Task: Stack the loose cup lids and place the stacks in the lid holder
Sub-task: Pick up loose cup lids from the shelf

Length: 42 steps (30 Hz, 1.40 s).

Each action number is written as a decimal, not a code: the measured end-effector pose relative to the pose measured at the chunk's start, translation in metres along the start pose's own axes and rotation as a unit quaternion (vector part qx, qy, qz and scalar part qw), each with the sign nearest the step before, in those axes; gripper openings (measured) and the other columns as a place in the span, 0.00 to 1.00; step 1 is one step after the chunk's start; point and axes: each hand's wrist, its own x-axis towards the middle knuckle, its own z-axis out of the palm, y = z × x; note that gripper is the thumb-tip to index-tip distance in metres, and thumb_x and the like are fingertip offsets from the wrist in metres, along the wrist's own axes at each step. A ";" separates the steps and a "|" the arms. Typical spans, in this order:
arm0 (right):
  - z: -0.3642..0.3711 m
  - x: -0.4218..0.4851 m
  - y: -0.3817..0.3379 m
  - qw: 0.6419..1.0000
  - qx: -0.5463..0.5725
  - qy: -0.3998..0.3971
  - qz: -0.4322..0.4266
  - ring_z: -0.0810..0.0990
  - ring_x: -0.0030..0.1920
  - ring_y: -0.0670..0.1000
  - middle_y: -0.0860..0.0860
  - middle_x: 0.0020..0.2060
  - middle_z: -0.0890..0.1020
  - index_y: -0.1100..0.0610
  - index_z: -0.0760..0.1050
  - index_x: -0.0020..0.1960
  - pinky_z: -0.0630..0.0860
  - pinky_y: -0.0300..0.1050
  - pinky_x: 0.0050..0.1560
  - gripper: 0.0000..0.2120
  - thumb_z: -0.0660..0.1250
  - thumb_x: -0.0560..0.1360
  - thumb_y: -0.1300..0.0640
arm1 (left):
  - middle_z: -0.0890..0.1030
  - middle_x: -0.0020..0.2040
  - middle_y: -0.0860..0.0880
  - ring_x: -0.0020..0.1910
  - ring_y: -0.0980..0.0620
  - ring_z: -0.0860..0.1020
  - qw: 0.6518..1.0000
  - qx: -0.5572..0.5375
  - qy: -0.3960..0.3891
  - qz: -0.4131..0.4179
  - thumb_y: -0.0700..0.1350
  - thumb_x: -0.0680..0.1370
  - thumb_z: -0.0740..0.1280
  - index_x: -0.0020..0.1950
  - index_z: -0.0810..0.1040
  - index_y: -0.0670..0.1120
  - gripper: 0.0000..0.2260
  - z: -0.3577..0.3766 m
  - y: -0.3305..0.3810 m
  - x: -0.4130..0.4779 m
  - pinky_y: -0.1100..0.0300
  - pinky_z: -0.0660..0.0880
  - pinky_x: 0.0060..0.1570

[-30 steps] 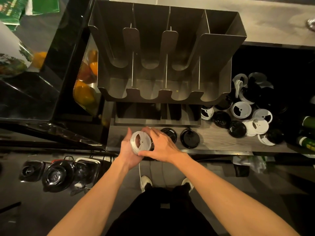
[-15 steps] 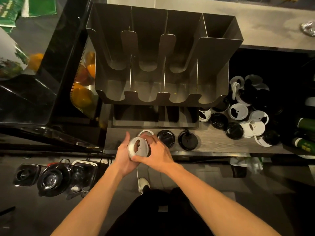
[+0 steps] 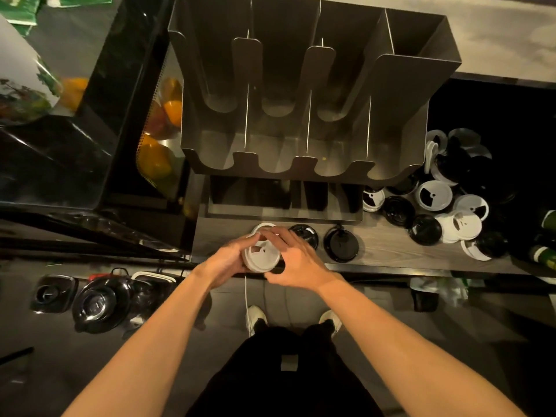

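Note:
A stack of white lids (image 3: 261, 256) sits between my two hands at the counter's front edge. My left hand (image 3: 224, 261) cups its left side and my right hand (image 3: 296, 260) grips its right side and top. Just behind them a single white lid (image 3: 261, 227) lies on the counter. Two black lids (image 3: 304, 234) (image 3: 341, 245) lie to the right of it. A heap of loose black and white lids (image 3: 445, 206) fills the counter's right end. The steel lid holder (image 3: 301, 170), with several upright slots, stands behind with nothing in it.
A glass case with oranges (image 3: 156, 158) stands left of the holder. Blender jars with black lids (image 3: 99, 302) sit on the floor at lower left. Green bottles (image 3: 544, 254) lie at the far right. The counter's front edge (image 3: 391, 270) runs just under my hands.
The white stack has turned in my hands from tilted on its side to top face up. My right hand's fingers now spread over its top rim. The camera tilted slightly.

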 end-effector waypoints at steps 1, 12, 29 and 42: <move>-0.002 0.002 0.001 1.000 -0.008 -0.008 -0.014 0.68 0.71 0.52 0.49 0.72 0.68 0.49 0.62 0.77 0.69 0.55 0.71 0.42 0.74 0.67 0.45 | 0.81 0.65 0.44 0.64 0.45 0.80 1.000 0.004 -0.020 -0.002 0.56 0.83 0.60 0.72 0.73 0.49 0.21 -0.004 0.001 -0.001 0.46 0.76 0.64; 0.012 0.045 -0.011 0.967 -0.141 -0.032 0.210 0.68 0.70 0.53 0.52 0.69 0.68 0.53 0.60 0.75 0.64 0.51 0.71 0.45 0.72 0.68 0.32 | 0.82 0.58 0.48 0.57 0.50 0.81 0.968 0.067 0.238 0.039 0.60 0.80 0.65 0.65 0.77 0.49 0.20 -0.025 -0.018 0.023 0.56 0.77 0.53; 0.028 0.066 -0.011 0.913 -0.324 -0.105 0.224 0.67 0.69 0.56 0.55 0.67 0.73 0.58 0.65 0.71 0.61 0.53 0.69 0.43 0.70 0.69 0.30 | 0.82 0.56 0.46 0.55 0.47 0.81 0.960 0.144 0.239 0.025 0.48 0.79 0.71 0.57 0.75 0.48 0.10 -0.023 -0.032 0.049 0.55 0.76 0.51; 0.030 0.071 -0.012 0.945 -0.247 -0.107 0.186 0.65 0.71 0.57 0.55 0.71 0.67 0.56 0.57 0.78 0.60 0.54 0.71 0.49 0.68 0.69 0.28 | 0.80 0.51 0.49 0.51 0.49 0.79 0.916 0.229 0.327 0.035 0.42 0.78 0.71 0.56 0.77 0.45 0.08 -0.024 -0.022 0.046 0.55 0.76 0.53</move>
